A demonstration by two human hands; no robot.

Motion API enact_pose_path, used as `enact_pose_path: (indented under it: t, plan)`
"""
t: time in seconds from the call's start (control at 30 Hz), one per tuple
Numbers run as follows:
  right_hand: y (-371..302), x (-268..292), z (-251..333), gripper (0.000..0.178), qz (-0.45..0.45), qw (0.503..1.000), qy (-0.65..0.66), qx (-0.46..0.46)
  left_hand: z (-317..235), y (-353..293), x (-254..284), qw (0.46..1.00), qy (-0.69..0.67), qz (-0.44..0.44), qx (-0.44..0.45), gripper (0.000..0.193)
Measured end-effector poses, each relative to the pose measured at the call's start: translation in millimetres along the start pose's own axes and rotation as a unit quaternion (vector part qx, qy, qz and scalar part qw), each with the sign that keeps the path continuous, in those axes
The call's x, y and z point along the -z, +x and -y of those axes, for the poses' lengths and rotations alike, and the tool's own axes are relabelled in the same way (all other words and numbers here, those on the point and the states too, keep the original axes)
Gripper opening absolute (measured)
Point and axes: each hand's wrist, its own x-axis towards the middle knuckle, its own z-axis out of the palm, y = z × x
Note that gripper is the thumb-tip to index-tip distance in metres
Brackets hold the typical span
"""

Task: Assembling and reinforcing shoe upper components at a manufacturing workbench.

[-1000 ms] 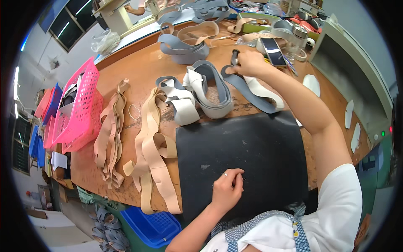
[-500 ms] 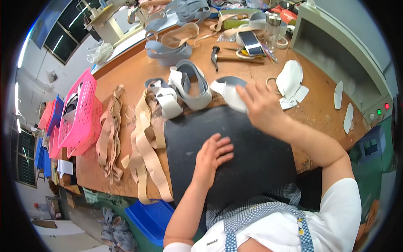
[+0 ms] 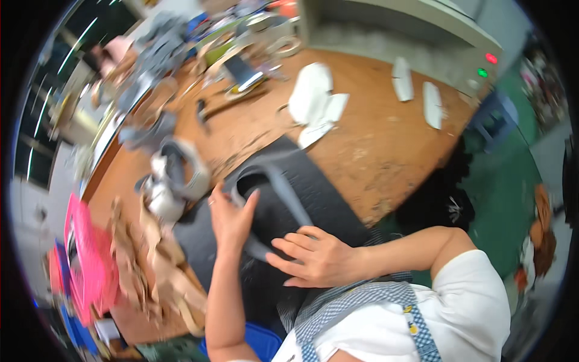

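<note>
A loop of grey strip (image 3: 286,192), pale on its inner side and smeared by motion, stands over the black mat (image 3: 329,187) in front of me. My left hand (image 3: 231,218) is at the loop's left side, thumb and fingers apart around its edge. Over the loop's near side lies my right hand (image 3: 316,256), its fingers bent over the strip, which runs in under them. Part of the strip is hidden there. Left of the mat, more rolled grey-and-white strips (image 3: 181,172) rest on the table.
Tan strips (image 3: 166,265) and a pink basket (image 3: 90,253) are at the left. White cut pieces (image 3: 310,96) lie beyond the mat, with a hammer (image 3: 226,105) and a phone (image 3: 242,72) farther back. A grey metal housing (image 3: 392,36) with lit buttons stands at the far right.
My right hand has come back from the far edge of the mat, bringing the grey strip over it. My left hand has moved to the strip. The view has swung to the right.
</note>
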Motion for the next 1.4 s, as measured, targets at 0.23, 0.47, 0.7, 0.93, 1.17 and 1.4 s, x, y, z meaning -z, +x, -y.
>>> enact_pose_path:
  t: [0.23,0.47,0.7,0.93,1.17,1.4]
  plan:
    - [-61,86,-209,0.037,-0.069,0.864,-0.317,-0.384,42,26,32,0.982,0.168,-0.079,-0.043,0.029]
    - [-106,160,-357,0.075,-0.138,0.701,-0.243,-0.656,-31,-48,71,0.970,0.070,-0.169,-0.161,0.043]
    - [-105,191,-420,0.049,-0.097,0.640,-0.155,-0.746,-26,-176,11,0.959,-0.142,0.058,-0.237,0.023]
    - [-112,182,-461,0.044,-0.198,0.657,-0.240,-0.687,-1,-194,-7,0.988,-0.053,0.002,-0.148,0.019]
    - [-117,190,-498,0.044,-0.242,0.708,-0.116,-0.653,6,-206,-9,0.997,-0.070,0.019,-0.038,0.021]
    - [-103,244,-570,0.037,-0.313,0.696,-0.151,-0.628,147,-262,-18,0.996,0.016,0.013,-0.085,0.022]
